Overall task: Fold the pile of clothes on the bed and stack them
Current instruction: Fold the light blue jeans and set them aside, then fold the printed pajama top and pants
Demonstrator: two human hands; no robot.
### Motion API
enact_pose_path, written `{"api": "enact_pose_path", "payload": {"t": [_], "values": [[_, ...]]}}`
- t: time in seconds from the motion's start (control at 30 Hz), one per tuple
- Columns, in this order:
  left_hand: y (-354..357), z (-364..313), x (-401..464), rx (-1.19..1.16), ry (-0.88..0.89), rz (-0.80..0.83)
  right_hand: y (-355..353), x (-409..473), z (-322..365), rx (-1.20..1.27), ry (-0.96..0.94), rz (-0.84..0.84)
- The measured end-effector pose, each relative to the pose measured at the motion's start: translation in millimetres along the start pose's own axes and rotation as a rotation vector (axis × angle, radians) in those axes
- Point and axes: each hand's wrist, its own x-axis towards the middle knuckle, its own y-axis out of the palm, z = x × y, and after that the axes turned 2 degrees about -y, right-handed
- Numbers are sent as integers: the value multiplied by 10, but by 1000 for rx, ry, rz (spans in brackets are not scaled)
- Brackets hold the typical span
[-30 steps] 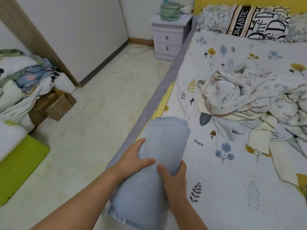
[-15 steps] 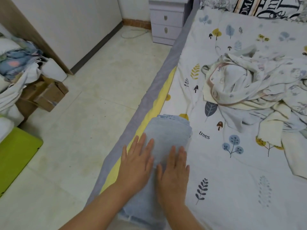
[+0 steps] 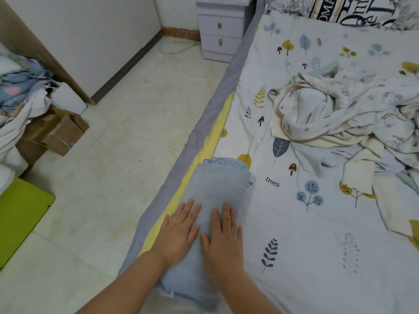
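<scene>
A folded pair of light blue jeans (image 3: 217, 184) lies along the left edge of the bed (image 3: 317, 245), close to me. My left hand (image 3: 181, 227) presses flat on the jeans' left side with straight fingers. My right hand (image 3: 223, 236) lies flat beside it on the right side, fingers straight. A crumpled pile of pale printed clothes (image 3: 344, 123) sits on the bed's right half, apart from the jeans.
A white nightstand (image 3: 221, 30) stands at the bed's head, with pillows (image 3: 353, 10) to its right. On the tiled floor to the left are cardboard boxes (image 3: 56, 132), a heap of laundry (image 3: 20, 87) and a green mat (image 3: 20, 214).
A second ago both hands gripped the folded jeans above the bed edge. They have set it down and now press it flat with straight fingers.
</scene>
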Motion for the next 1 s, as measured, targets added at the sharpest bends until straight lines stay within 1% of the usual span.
{"api": "enact_pose_path", "payload": {"t": [0.07, 0.17, 0.3, 0.43, 0.6, 0.8, 1.0], "values": [[-147, 1, -33, 17, 29, -17, -185, -51, -31, 7, -27, 39], [-424, -38, -136, 71, 39, -52, -511, -185, -96, 12, -41, 52], [-776, -275, -299, 27, 31, 43, -954, -480, -132, 5, -119, 86], [-1057, -665, -411, 69, 95, 93, -1400, -822, -163, -34, -127, 173], [-1278, -1366, -513, 106, 216, 95, -1993, -1255, -395, -84, -101, 240], [-1352, -2410, -658, 154, 399, 94, -2616, -1818, -880, -65, -3, 208], [-1183, -3432, -803, 171, 503, 100, -3143, -2304, -1576, -37, 103, 204]]}}
